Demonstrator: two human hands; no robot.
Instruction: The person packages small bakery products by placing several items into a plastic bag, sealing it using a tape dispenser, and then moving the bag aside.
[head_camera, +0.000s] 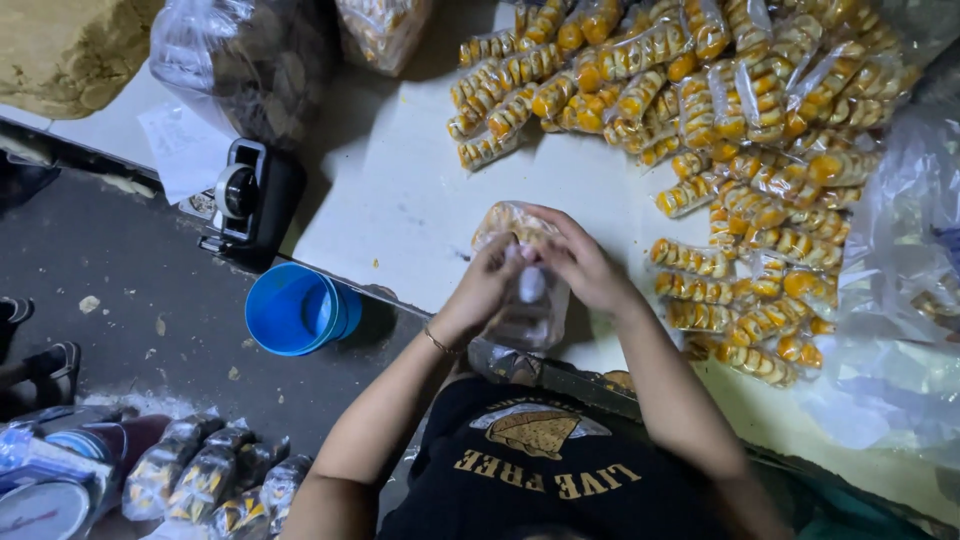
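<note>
Both hands meet on one clear plastic bag (520, 275) over the pale surface (400, 190). The left hand (487, 285) and the right hand (578, 265) pinch it closed-fingered at its middle, so each grip is tight on the crinkly film. The bag is long and soft, its long axis running from the person's chest away across the surface; the far end beyond the grip bulges with small yellow-orange rounds, the near end below the grip hangs limp and glossy. Beyond and to the right of the grip lies a heap of filled packets (730, 130), slim sleeves of the same orange pieces. Left of the grip sit a round blue tub (295, 308), smooth plastic lying on its side, and a black tape dispenser (245, 195).
</note>
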